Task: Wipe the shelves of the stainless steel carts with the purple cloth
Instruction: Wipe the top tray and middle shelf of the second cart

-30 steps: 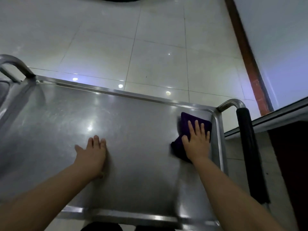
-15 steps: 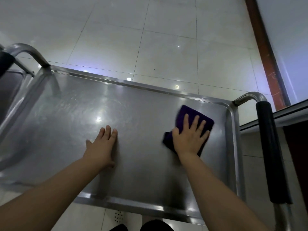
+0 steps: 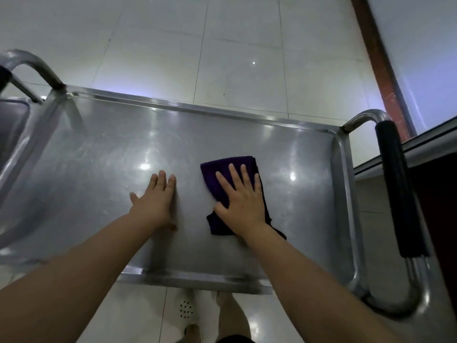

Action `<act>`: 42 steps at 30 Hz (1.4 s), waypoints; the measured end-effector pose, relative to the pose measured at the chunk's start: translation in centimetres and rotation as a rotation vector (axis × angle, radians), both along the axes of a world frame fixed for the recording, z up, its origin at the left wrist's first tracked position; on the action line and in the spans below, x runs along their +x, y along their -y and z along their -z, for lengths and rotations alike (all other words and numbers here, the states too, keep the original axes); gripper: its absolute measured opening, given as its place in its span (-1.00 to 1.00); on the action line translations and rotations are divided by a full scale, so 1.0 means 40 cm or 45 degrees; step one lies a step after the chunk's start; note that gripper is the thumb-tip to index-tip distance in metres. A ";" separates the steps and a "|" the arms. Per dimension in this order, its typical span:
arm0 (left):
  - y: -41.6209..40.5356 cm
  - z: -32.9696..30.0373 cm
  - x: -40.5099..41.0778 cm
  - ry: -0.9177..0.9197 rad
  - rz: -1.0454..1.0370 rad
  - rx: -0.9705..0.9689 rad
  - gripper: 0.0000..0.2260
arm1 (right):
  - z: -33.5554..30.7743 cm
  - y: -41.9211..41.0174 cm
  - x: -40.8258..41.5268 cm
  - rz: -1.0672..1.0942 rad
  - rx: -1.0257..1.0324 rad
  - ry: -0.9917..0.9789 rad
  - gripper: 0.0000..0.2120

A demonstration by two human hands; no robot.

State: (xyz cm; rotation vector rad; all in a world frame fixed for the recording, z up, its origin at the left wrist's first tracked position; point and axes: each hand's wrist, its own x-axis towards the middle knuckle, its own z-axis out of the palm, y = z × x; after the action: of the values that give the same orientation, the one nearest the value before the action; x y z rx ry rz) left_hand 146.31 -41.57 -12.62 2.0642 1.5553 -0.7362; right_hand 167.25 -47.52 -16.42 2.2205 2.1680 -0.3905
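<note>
Hands lie flat on the top shelf [image 3: 94,169] of a steel cart, just below the middle of the frame. The right hand [image 3: 243,204] presses the cloth [image 3: 215,174] down with straight, spread fingers; nothing is curled round it. The cloth is dark purple, folded, and sits right of centre on the shelf, showing above the fingertips, to the left of the palm and a little under the wrist. The left hand [image 3: 154,201] rests palm down on bare steel just left of the cloth, apart from it, fingers straight and close together, thumb out to the left, holding nothing. Both forearms run in from the lower corners.

The shelf has a raised rim all round and shines with small light spots. A bent tube handle [image 3: 393,191] with a black grip stands at its right end; another steel handle [image 3: 37,68] curves up at the upper left. A second steel cart [image 3: 12,125] shows in part at the left edge. Pale floor tiles [image 3: 235,45] fill the top of the frame, with a red-brown skirting strip [image 3: 380,60] at the upper right. Below the near rim, a white perforated shoe [image 3: 186,308] and a bare leg show.
</note>
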 end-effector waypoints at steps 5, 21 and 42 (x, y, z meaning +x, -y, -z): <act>0.000 -0.007 0.001 0.042 0.010 0.008 0.14 | -0.022 0.060 0.192 0.328 -0.002 0.046 -0.31; -0.015 0.006 0.014 0.090 0.038 0.072 0.13 | -0.004 0.179 0.055 0.830 -0.026 0.137 -0.33; -0.037 0.028 -0.010 0.147 0.056 0.096 0.14 | -0.004 0.278 0.147 0.385 -0.021 0.055 -0.27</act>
State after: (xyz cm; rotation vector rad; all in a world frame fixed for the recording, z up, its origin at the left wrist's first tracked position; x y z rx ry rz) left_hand 145.91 -40.10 -13.75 2.1615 1.4993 -0.5707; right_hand 173.15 -58.63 -16.25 2.5262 1.8026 -0.3586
